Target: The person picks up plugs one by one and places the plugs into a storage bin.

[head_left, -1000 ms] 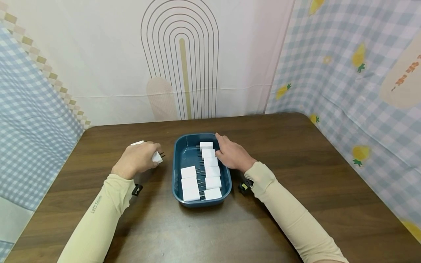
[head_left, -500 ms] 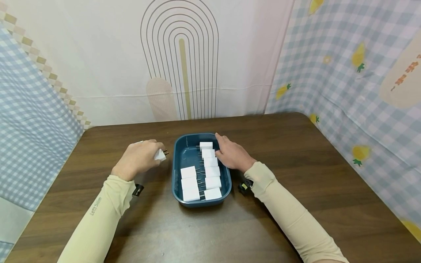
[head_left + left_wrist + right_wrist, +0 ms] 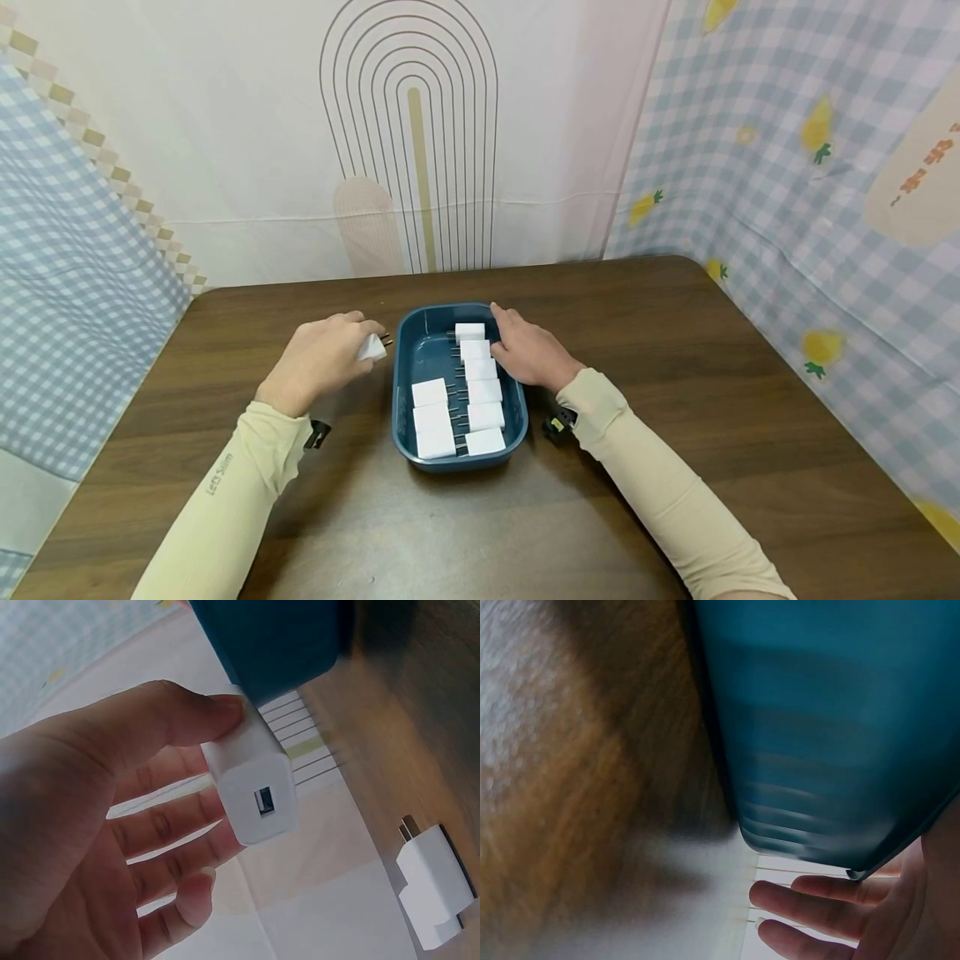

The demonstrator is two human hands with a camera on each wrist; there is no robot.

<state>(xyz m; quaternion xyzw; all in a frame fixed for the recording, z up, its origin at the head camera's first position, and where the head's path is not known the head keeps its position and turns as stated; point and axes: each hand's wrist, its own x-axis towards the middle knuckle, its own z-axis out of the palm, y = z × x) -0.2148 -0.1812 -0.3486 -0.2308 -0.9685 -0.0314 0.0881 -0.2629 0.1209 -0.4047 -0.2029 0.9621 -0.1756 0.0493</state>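
Observation:
My left hand [image 3: 326,354] holds a white USB charger [image 3: 372,348] just left of the blue tray [image 3: 401,400], prongs toward it. In the left wrist view the thumb presses one side of this charger [image 3: 255,776], fingers on the other, its USB port facing the camera. Inside the tray, several white chargers [image 3: 483,392] stand in a right-hand column, prongs pointing left. Three more chargers [image 3: 432,418] form a shorter left column, prongs pointing right. My right hand [image 3: 534,354] grips the tray's right rim, thumb over the inside, other fingers [image 3: 810,907] outside by the far corner.
Two more white chargers [image 3: 435,874] lie together on the wooden table, seen in the left wrist view; the left hand hides them from the head view. A patterned cloth [image 3: 555,125] hangs behind the table, and checked cloth [image 3: 787,183] hangs along the right.
My left hand has moved to the right with the charger, bringing its prongs close to the tray's left rim. The right hand and the tray have stayed in place.

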